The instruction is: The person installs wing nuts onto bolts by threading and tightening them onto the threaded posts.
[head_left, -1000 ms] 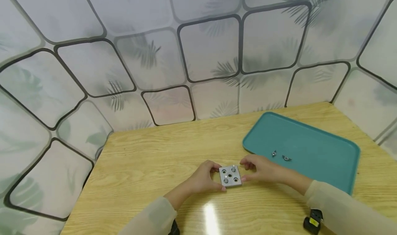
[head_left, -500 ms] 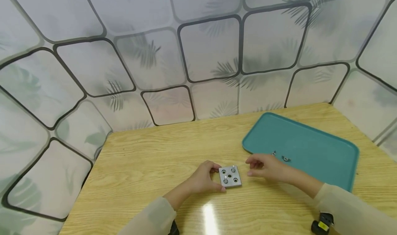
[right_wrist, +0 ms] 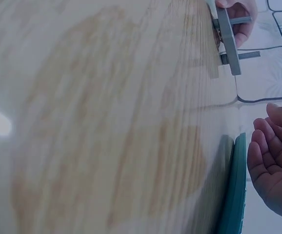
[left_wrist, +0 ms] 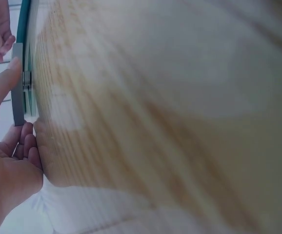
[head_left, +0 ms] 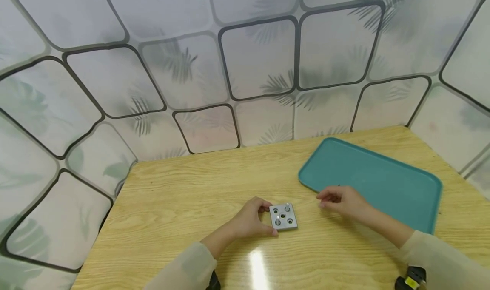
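- The metal plate (head_left: 283,217) is square and lies beside the left hand (head_left: 250,220), well in from the far edge of the table (head_left: 199,188) and nearer the person than the left corner of the tray (head_left: 377,171).
- The left hand pinches the plate: in the head view the thumb is at the plate's near left corner and the fingers at its far left corner.
- From above, the head view shows the plate's drilled face, with a far bolt (head_left: 287,207) and a near bolt (head_left: 277,221) standing up from it; both wrist views show the plate edge-on instead.
- The right wrist view adds what the head view hides: bolt heads (right_wrist: 224,59) under the plate, on the table side. Whether they touch the wood I cannot tell.
- The left wrist view shows a bolt head below the plate too, between the thumb and the lower fingers.
- The right hand (head_left: 346,203) is apart from the plate, over the tray's left edge, its fingers loosely bent. The right wrist view shows its bare palm, the thumb away from the fingers.
- A tiny dark tip (head_left: 339,185) shows just beyond that hand on the tray, too small to name.
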Motion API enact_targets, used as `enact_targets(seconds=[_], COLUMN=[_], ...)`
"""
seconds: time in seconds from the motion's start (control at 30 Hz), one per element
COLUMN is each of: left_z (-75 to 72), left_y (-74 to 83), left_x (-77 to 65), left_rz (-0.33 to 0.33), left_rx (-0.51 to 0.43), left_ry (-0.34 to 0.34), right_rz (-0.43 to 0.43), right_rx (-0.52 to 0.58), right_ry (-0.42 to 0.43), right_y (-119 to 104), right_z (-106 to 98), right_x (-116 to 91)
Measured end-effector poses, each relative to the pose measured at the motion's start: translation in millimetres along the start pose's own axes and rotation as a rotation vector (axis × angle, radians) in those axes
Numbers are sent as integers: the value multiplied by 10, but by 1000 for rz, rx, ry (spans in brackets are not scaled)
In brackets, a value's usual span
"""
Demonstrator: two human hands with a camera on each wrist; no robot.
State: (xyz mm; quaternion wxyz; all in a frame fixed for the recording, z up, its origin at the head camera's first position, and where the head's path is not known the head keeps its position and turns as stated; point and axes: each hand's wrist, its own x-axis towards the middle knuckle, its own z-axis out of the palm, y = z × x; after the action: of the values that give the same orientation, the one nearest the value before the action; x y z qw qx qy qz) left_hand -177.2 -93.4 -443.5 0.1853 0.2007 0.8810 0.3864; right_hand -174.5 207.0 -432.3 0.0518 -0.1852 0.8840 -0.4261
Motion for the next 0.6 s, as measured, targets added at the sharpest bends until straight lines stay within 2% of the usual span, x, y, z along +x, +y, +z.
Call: enact_targets(seconds=[0.27,0.4,0.6], left_z=[13,11,-1], left_y=[1,0,3], left_x=[-2,-4,0], left_rz=[10,4,-4], left_rx=[-3,3,7], left_ry=[-3,1,7], right_rz=[9,22,87], right_rx=[-8,21,6], right_ry=[54,70,93], right_y=[74,138,245], right_z=[-131,-207,-316], right_x=[-140,-193,-247])
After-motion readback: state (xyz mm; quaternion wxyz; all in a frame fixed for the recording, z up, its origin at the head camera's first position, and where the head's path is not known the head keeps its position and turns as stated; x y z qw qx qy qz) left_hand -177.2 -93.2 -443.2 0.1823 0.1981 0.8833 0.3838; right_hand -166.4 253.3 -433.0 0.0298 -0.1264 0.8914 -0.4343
